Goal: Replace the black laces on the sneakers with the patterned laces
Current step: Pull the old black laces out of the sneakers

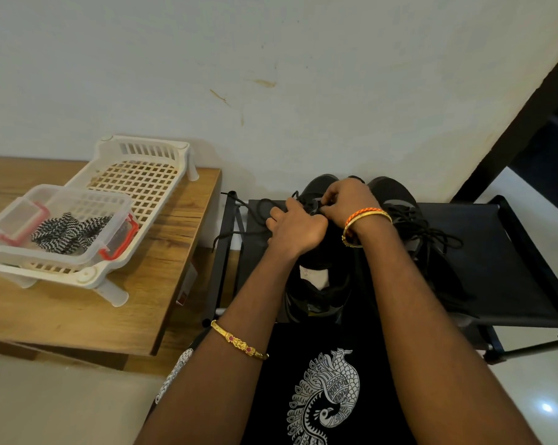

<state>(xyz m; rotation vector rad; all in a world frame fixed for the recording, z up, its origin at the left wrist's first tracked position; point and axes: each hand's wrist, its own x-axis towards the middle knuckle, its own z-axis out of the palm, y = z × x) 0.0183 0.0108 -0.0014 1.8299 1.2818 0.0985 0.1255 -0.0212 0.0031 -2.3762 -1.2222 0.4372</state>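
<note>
Left hand [295, 224]: fingers curled in, loosely fisted on the tongue area of the left sneaker [318, 252], apparently pinching the black lace [239, 205]; exact contact point hidden by the knuckles. Right hand [346, 199]: fingertips pinched together at the same lace near the upper eyelets, touching the left hand; whether it holds the lace or only presses on it cannot be told. Both forearms extend forward from the body and converge over the shoe, backs of the hands up, wrists slightly bent down. Gold bangle [239, 343] on the left forearm, orange and gold bangles [366, 218] at the right wrist. Left sneaker stands upright on the black rack [483, 252], long axis running away from the person, toe toward the wall [271, 75], heel opening nearest the camera. Loose lace ends trail left off the shoe and over the rack's left edge. Right sneaker [409, 226] sits just beside it, parallel, same heading, laces still threaded and lying slack on top. Patterned laces [69, 232], black-and-white zigzag, lie bunched in a clear box [24, 216] with red clips, which sits in a white basket [136, 178] on the wooden table [162, 284], well apart to the left of the rack.
</note>
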